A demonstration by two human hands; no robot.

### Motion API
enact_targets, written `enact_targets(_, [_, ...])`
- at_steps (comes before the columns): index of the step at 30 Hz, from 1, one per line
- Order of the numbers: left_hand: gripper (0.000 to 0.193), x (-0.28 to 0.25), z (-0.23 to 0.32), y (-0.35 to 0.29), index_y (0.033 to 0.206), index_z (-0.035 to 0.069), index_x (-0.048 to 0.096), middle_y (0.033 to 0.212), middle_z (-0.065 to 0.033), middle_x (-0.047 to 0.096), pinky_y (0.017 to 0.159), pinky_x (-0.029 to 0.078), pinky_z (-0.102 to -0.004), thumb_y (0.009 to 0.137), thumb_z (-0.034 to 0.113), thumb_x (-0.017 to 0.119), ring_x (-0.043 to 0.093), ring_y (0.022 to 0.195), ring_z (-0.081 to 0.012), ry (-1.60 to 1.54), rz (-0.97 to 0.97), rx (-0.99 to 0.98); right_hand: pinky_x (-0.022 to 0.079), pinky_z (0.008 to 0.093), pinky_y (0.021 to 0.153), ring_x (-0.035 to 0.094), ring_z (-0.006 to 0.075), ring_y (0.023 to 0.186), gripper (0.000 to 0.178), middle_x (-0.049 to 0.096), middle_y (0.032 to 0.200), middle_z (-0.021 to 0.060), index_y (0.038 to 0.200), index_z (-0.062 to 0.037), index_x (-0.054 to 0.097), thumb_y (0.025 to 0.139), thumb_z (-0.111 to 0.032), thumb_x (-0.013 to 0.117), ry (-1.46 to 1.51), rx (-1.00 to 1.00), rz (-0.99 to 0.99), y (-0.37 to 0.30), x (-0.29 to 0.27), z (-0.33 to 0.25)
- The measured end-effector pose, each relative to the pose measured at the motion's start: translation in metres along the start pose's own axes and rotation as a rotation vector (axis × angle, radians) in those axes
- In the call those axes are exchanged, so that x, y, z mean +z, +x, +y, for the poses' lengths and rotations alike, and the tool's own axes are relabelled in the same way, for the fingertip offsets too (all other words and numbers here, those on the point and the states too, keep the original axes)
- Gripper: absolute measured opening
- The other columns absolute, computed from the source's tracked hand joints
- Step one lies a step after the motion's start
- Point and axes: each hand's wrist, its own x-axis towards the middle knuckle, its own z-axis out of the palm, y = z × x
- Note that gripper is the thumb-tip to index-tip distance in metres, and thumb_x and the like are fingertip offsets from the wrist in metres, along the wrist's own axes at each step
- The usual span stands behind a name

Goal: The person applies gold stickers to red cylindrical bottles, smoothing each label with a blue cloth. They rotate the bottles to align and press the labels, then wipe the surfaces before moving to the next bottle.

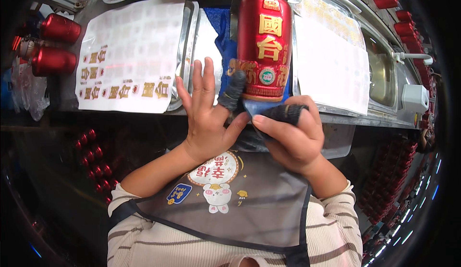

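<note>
A red bottle (264, 36) with gold lettering, a green round emblem and a gold patterned band lies in front of me, its neck pointing away. My left hand (206, 106) is spread at its lower left side. The left index finger wears a dark finger cover (233, 91), and its tip meets the gold band at the bottle's edge. My right hand (295, 132), also with a dark-covered index finger, is closed in a pinch by the bottle's base. A thin bluish flat piece (257, 107) shows at its thumb; its exact kind is unclear. The left thumb tip is close to this piece.
On the left, a white decal sheet (129, 55) with several gold decals lies on a metal tray (191, 17). Another decal sheet (331, 65) is on the right, beside a water-filled sink (377, 70). A blue cloth (218, 22) lies near the bottle. Red bottles (55, 60) stand far left.
</note>
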Motion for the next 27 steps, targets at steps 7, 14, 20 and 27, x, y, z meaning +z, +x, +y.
enact_targets(7, [0.109,0.003,-0.019,0.043,0.151,0.000,0.029,0.153,-0.0259,0.038,0.117,0.001,-0.0631,0.070,0.043,0.087,0.030,0.146,-0.0412,-0.238,-0.025,0.131,0.050,0.0210,0.073,0.059,0.0067,0.085,0.021,0.065,0.096,0.0038,0.108,-0.0001,0.062,0.090,-0.006,0.070,0.362,0.964,0.368,-0.022,-0.020,0.066])
enact_targets(14, [0.104,-0.001,-0.015,0.057,0.146,-0.002,0.038,0.137,-0.0161,0.058,0.120,0.003,-0.0567,0.066,0.038,0.091,0.050,0.134,-0.0324,-0.508,-0.142,-0.077,0.041,0.0294,0.108,0.054,0.0185,0.128,0.078,0.055,0.140,0.0143,0.149,0.0066,0.037,0.078,-0.007,0.067,0.997,1.066,0.047,-0.014,-0.009,-0.007])
enact_targets(20, [0.092,-0.022,0.014,0.070,0.137,-0.001,0.050,0.137,-0.0198,0.057,0.117,0.007,-0.0633,0.063,0.035,0.090,0.049,0.133,-0.0368,-0.260,0.061,0.090,0.049,0.0261,0.090,0.064,0.0137,0.100,0.040,0.068,0.109,0.0085,0.117,0.0042,0.065,0.078,-0.002,0.066,1.549,1.203,-0.577,-0.008,-0.004,-0.002])
enact_targets(27, [0.088,-0.017,0.007,0.052,0.142,-0.006,0.045,0.147,-0.0231,0.046,0.117,0.012,-0.0600,0.078,0.043,0.082,0.036,0.144,-0.0315,-0.522,-0.008,-0.080,0.047,0.0219,0.079,0.059,0.0086,0.088,0.029,0.065,0.099,0.0046,0.108,0.0009,0.065,0.079,-0.003,0.060,0.937,1.003,0.117,0.000,-0.036,0.004])
